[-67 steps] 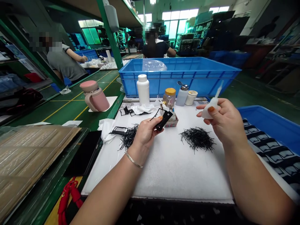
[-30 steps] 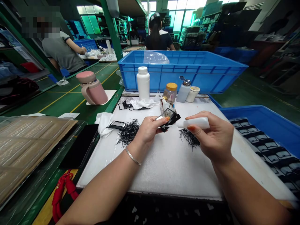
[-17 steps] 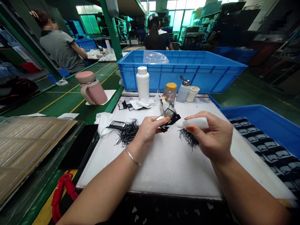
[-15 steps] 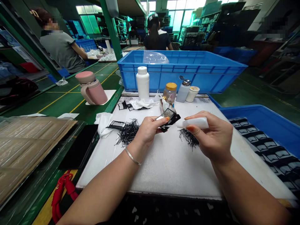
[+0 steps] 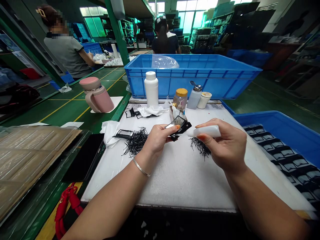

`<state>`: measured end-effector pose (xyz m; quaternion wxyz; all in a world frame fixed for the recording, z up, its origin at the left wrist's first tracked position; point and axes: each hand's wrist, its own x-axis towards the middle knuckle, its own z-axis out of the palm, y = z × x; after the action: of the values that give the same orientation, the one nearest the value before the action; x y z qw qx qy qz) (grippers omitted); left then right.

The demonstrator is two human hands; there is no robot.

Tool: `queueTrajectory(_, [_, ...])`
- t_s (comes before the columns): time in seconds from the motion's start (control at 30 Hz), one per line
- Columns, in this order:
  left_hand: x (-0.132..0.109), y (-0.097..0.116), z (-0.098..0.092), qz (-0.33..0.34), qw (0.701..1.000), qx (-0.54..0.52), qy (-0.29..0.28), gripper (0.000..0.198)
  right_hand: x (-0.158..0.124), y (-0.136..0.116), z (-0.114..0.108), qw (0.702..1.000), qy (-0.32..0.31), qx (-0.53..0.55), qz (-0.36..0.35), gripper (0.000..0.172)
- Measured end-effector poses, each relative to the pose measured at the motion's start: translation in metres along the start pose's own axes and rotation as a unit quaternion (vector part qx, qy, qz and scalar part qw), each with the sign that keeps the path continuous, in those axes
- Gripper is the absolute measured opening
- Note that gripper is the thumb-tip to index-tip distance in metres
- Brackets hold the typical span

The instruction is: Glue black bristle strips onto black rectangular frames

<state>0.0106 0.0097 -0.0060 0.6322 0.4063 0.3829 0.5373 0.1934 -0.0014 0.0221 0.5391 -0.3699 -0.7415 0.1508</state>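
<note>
Between thumb and fingers, my left hand (image 5: pixel 160 138) grips a black frame-like part (image 5: pixel 183 127) with a clear window, held tilted above the table. My right hand (image 5: pixel 226 143) is closed round a small white squeeze bottle (image 5: pixel 207 131), whose narrow tip points left at the part's lower edge. Whether tip and part touch, I cannot tell. Below and left of the part lies a pile of thin black strips (image 5: pixel 136 141), with another black framed part (image 5: pixel 123 133) beside it. A smaller pile of black strips (image 5: pixel 200 146) lies under the right hand.
Behind the hands stand a white bottle (image 5: pixel 151 89), a yellow-lidded jar (image 5: pixel 180 98), a pump bottle (image 5: pixel 194 97) and a large blue crate (image 5: pixel 195 78). Framed parts lie in rows in a blue bin (image 5: pixel 275 115) at right. A pink mug (image 5: pixel 97 96) and a dark tablet (image 5: pixel 85 158) are left.
The whole view has shifted slightly. Both hands keep their grips, with the bottle tip still at the black part's edge.
</note>
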Motion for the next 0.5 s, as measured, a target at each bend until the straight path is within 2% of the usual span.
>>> queueTrajectory(0.5, [-0.0001,0.0004,0.0005,0.002,1.000,-0.008,-0.005,0.027,-0.0001,-0.0004,0.0000,1.000,0.000,0.009,-0.011,0.010])
